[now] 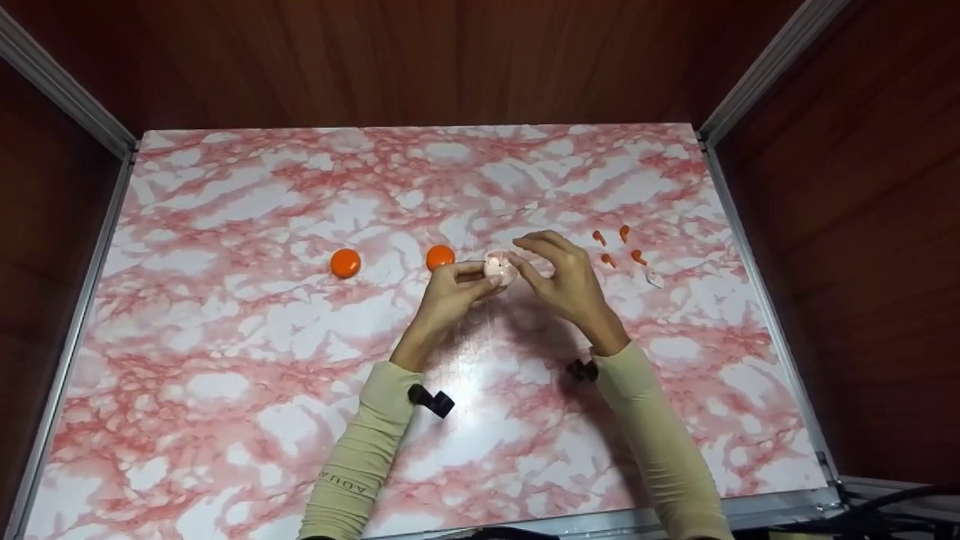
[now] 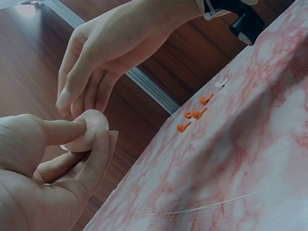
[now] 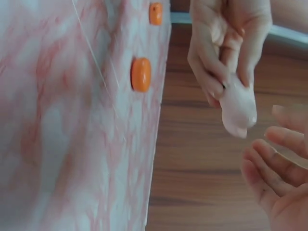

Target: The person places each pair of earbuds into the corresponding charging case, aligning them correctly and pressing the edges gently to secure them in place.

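Observation:
My left hand grips a small pale earbud case between thumb and fingers, held up above the table. The case is rounded and glossy in the left wrist view, and fingertips cover part of it. From above, its lid looks raised. Close on its right is my right hand, with fingers spread and loosely bent. In the right wrist view that hand shows nothing between its fingers, which are just apart from the case.
Two round orange cases, one nearer and one farther left, stand on the pink-and-white marbled table. Several orange earbuds lie to the right, beside a white earbud. Dark wooden panels enclose the back and sides.

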`<state>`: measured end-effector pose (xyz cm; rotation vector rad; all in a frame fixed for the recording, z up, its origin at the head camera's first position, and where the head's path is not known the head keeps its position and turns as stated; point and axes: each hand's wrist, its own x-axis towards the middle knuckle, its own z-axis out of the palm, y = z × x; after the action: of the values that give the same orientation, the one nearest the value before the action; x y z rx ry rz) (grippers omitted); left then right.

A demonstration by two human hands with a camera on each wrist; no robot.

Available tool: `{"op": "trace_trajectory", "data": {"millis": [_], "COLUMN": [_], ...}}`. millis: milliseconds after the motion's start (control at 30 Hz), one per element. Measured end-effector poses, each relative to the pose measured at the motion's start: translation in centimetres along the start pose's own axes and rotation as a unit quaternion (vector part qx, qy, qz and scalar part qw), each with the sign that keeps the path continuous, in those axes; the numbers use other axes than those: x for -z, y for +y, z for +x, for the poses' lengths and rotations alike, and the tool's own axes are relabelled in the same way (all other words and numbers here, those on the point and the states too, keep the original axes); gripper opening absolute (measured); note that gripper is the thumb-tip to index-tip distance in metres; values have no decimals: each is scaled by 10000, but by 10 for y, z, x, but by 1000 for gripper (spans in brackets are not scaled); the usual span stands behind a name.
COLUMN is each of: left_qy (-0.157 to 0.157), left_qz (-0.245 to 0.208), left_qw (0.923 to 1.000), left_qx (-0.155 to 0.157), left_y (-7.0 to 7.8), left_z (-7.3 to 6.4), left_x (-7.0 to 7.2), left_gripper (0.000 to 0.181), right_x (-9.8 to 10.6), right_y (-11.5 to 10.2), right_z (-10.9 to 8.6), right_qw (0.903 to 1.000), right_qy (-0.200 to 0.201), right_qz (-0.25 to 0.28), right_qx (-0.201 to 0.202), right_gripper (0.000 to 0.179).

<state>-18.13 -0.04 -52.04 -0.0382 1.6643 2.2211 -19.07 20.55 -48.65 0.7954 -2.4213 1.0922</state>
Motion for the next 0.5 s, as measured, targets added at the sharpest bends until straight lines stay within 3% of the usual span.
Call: {"op": "trace_trajectory", "data": {"millis": [233,500], "left_qy": [-21,-50], "left_qz": [168,237], "left_qw": [9998,9994], "left_qx": [-111,-227], "left_y": [1,3], "left_z": [1,0], "left_x": [7,11], "left_gripper": [40,41], "right_x": [18,42], "right_y": [11,30], "right_z": [-7,-23], "right_qw": [9992,9960], "right_qy": [286,287], "right_qz": [-292,-820], "right_qx": [-29,-224], "right_gripper": [34,42]}}
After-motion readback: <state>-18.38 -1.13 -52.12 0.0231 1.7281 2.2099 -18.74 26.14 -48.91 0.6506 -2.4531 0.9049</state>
